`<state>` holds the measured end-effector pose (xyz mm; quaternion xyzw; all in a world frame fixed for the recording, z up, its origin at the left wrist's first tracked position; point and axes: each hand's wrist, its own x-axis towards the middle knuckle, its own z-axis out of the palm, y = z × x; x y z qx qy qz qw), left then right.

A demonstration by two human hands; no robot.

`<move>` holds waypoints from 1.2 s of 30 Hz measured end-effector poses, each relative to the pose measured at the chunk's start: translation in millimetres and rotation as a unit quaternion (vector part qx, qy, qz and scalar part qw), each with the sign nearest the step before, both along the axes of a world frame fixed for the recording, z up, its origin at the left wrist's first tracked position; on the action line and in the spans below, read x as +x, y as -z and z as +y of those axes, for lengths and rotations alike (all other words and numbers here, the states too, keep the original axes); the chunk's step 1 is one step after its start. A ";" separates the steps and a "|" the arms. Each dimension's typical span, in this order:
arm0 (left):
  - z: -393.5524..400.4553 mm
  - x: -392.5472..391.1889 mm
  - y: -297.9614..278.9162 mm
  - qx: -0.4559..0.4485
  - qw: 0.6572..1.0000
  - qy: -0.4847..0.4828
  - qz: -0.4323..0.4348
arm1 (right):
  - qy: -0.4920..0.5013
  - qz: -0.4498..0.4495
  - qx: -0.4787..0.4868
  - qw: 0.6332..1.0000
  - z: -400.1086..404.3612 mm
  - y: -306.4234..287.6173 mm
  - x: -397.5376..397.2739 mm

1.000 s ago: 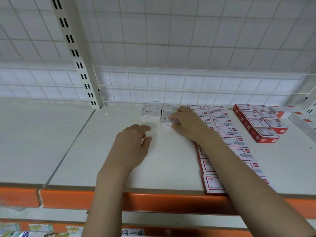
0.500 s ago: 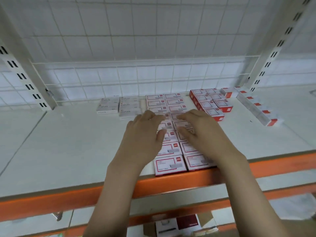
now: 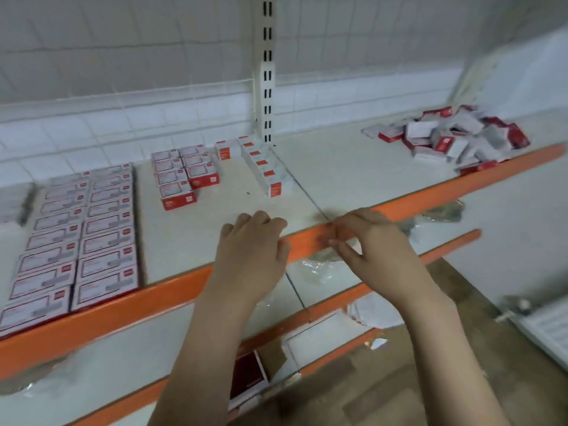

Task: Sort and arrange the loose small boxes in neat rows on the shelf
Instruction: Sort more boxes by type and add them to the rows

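Note:
A loose heap of small red and white boxes (image 3: 451,136) lies at the far right of the white shelf (image 3: 353,170). On the left stand two neat rows of flat white boxes with red borders (image 3: 83,235). Behind them is a block of red-sided boxes (image 3: 184,176), and a slanted line of narrow boxes (image 3: 264,170) runs toward the upright post. My left hand (image 3: 252,250) and my right hand (image 3: 375,244) hover at the shelf's orange front edge with loosely curled fingers and hold nothing.
A slotted white upright (image 3: 266,72) divides the shelf at the back. A wire grid backs the shelf. Lower shelves (image 3: 123,355) hold crumpled plastic wrap (image 3: 319,265) and a dark red carton (image 3: 247,378). A white radiator (image 3: 547,327) shows at the lower right.
The view has swung right, so the loose heap now shows. Both hands have come off the neat rows and moved right to the shelf's front edge.

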<state>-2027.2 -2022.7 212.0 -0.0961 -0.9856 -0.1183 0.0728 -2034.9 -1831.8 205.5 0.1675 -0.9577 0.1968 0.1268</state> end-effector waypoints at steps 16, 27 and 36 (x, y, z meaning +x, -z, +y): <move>148.0 -66.9 -5.0 -0.012 0.999 0.039 -0.019 | 0.112 -0.047 -0.003 0.993 165.0 13.3 -34.3; 216.8 -186.8 -15.2 0.011 0.992 0.128 0.009 | 0.197 -0.016 0.005 0.980 222.8 2.5 -116.3; 271.5 -231.8 -5.5 -0.003 0.983 0.186 0.002 | 0.251 -0.032 -0.028 0.967 268.7 11.3 -145.2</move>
